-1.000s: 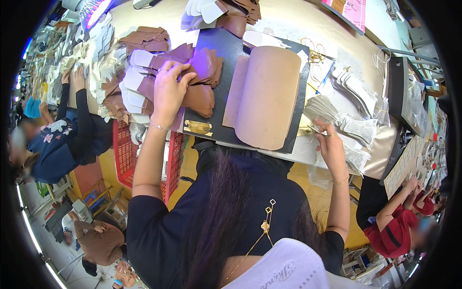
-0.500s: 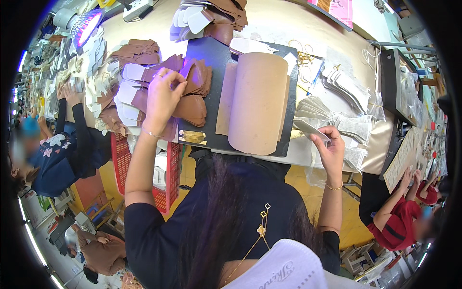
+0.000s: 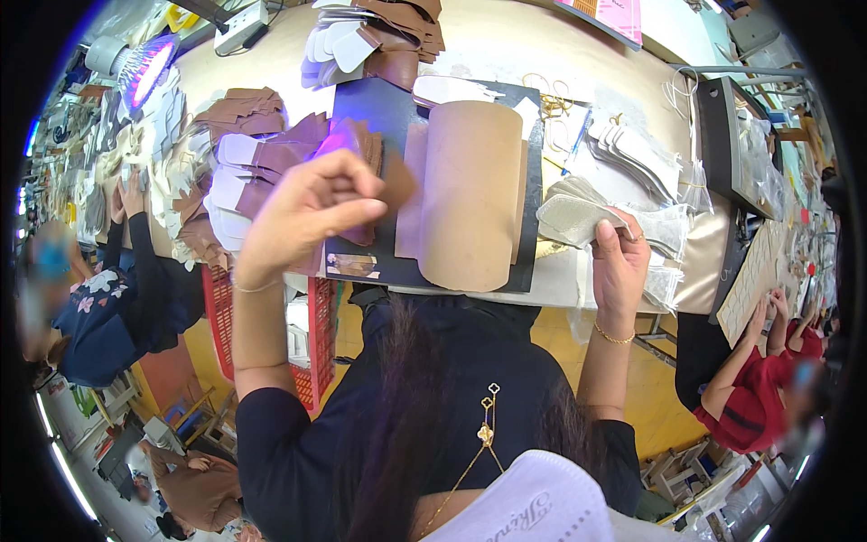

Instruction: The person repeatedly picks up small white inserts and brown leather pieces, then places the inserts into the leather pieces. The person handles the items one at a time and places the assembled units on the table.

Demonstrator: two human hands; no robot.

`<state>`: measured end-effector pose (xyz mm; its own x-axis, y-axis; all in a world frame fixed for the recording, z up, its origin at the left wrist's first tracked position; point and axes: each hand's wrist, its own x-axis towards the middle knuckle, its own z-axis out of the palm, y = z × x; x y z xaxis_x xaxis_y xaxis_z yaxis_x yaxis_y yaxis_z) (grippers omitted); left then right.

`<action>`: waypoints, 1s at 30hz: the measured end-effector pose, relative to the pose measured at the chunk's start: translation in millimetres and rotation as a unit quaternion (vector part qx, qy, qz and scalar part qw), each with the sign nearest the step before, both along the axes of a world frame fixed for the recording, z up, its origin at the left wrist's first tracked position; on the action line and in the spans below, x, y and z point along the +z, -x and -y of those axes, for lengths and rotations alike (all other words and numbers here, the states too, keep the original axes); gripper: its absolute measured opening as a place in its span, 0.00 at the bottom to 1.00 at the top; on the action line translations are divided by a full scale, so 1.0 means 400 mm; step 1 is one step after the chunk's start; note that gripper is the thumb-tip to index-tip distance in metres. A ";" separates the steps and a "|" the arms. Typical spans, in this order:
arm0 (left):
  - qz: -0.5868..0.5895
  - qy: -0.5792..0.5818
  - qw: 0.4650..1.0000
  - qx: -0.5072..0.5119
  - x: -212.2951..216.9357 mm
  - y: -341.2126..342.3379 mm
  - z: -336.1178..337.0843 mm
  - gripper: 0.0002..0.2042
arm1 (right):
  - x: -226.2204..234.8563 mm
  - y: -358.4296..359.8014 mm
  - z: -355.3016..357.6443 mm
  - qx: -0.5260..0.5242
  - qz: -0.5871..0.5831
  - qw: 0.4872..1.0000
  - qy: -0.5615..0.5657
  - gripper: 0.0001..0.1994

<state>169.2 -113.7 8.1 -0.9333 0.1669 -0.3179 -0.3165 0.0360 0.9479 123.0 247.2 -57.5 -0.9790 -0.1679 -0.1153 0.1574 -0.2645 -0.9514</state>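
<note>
My left hand point(image 3: 318, 206) is above the left side of a dark board point(image 3: 361, 101). Between its fingers is a small brown leather piece point(image 3: 398, 184), smeared by motion and pointing toward a curved tan cardboard sheet point(image 3: 470, 194). Below and behind that hand lies a fanned stack of brown pieces point(image 3: 366, 144), partly covered by it. On the right, my right hand point(image 3: 623, 262) pinches a pale grey cut piece point(image 3: 571, 223) between thumb and fingers. More grey pieces point(image 3: 664, 231) are spread just beyond that hand.
White-and-brown cut pieces point(image 3: 237, 191) heap up at the left, and another pile point(image 3: 348, 45) stands at the back. A lit lamp point(image 3: 149, 72) hangs at upper left. Scissors point(image 3: 558, 101) lie behind the grey pieces. A red basket point(image 3: 321, 339) stands below the table edge.
My left hand has moved right from the brown stacks, now with a brown leather piece in it. My right hand has turned its grey piece flatter, showing more of its face.
</note>
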 end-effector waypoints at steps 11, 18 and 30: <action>0.217 -0.094 0.972 -0.001 -0.043 0.071 -0.128 0.13 | 0.054 -0.003 0.096 0.031 0.096 0.995 0.016 0.07; 0.185 -0.137 0.973 -0.002 -0.054 0.027 -0.145 0.11 | 0.062 -0.011 0.149 0.106 0.129 0.986 0.026 0.07; 0.186 -0.149 0.971 0.021 -0.064 0.023 -0.134 0.27 | 0.070 0.011 0.179 0.151 0.144 0.978 -0.033 0.07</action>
